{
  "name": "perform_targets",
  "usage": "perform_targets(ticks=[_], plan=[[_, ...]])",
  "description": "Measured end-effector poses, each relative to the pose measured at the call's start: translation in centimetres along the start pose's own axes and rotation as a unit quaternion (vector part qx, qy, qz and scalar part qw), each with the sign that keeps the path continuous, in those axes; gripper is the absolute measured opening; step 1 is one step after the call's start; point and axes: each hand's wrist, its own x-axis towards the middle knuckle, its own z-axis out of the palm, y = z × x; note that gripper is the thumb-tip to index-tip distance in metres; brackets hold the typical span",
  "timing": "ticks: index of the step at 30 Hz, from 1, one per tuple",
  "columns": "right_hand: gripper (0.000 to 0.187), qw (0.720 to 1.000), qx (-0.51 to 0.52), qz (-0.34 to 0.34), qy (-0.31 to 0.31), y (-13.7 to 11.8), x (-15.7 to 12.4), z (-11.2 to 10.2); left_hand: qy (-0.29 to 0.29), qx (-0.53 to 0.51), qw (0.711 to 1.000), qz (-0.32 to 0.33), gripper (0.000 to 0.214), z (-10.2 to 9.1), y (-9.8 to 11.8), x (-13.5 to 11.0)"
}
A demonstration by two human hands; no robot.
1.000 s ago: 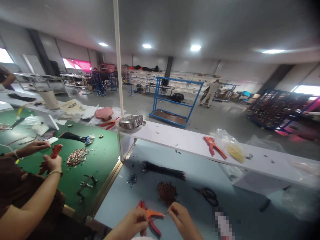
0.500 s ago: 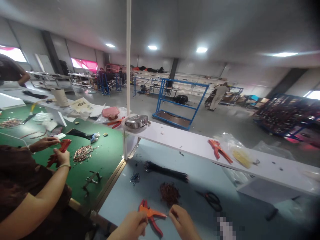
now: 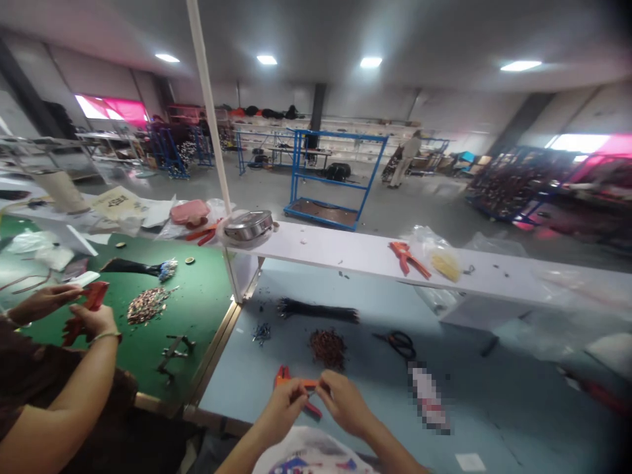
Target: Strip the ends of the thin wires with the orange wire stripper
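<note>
At the near edge of a pale blue workbench (image 3: 469, 411), the person's left hand (image 3: 282, 403) and right hand (image 3: 344, 403) come together over an orange-handled wire stripper (image 3: 297, 380). The left hand's fingers are closed over the tool, which is partly hidden beneath them. The right hand's fingertips (image 3: 323, 388) are pressed together beside it, but anything pinched there is too small to make out. A white plastic bag with a colored print (image 3: 309, 454) sits at the near edge of the view.

Farther along the bench lie a long bundle of black wires (image 3: 318, 311), a small heap of blue terminals (image 3: 261, 333), a mound of copper-brown terminals (image 3: 327, 349) and black-handled scissors (image 3: 401, 344). A pixelated, unreadable object (image 3: 428, 398) lies to the right of the scissors.

A white shelf (image 3: 345, 249) runs along the far side, holding a round steel tin (image 3: 248, 226), a second orange wire stripper (image 3: 409, 259) and a plastic bag of yellow pieces (image 3: 439, 260).

To the left, a co-worker's hands (image 3: 64, 309) grip a red hand tool (image 3: 91, 299) above a green mat (image 3: 197, 289), which also holds a pile of mixed terminals (image 3: 148, 305). Beyond stretches a factory floor with blue metal racks (image 3: 323, 178).
</note>
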Motion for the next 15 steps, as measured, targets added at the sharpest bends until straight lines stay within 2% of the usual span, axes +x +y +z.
perform_targets(ticks=[3, 4, 6, 8, 11, 13, 15], plan=[[0.026, 0.997, 0.006, 0.037, 0.066, 2.9, 0.5, -0.6, 0.028, 0.041, 0.999, -0.019, 0.012, -1.8, -0.3, -0.3], [0.028, 0.996, 0.008, 0.046, 0.082, 4.1, 0.8, -0.3, 0.045, 0.035, 0.998, -0.038, 0.012, -2.5, -0.5, -0.5], [0.033, 0.995, -0.01, 0.063, 0.077, 6.4, 1.8, 1.1, 0.081, 0.011, 0.994, -0.072, 0.01, -3.5, -0.7, -1.1], [0.04, 0.995, -0.058, 0.073, 0.031, 7.9, 3.2, 3.7, 0.11, -0.011, 0.99, -0.087, 0.009, -3.9, -0.9, -1.3], [0.039, 0.994, -0.102, -0.033, -0.033, 8.5, 4.7, 8.9, 0.135, -0.045, 0.984, -0.108, 0.007, -3.5, -0.9, -1.1], [0.06, 0.983, -0.148, -0.048, -0.097, 8.4, 4.8, 12.3, 0.143, -0.074, 0.98, -0.121, 0.008, -2.7, -1.0, -0.8], [0.068, 0.971, -0.185, -0.045, -0.147, 8.7, 4.6, 15.1, 0.144, -0.085, 0.978, -0.127, 0.009, -2.0, -1.0, -0.7]])
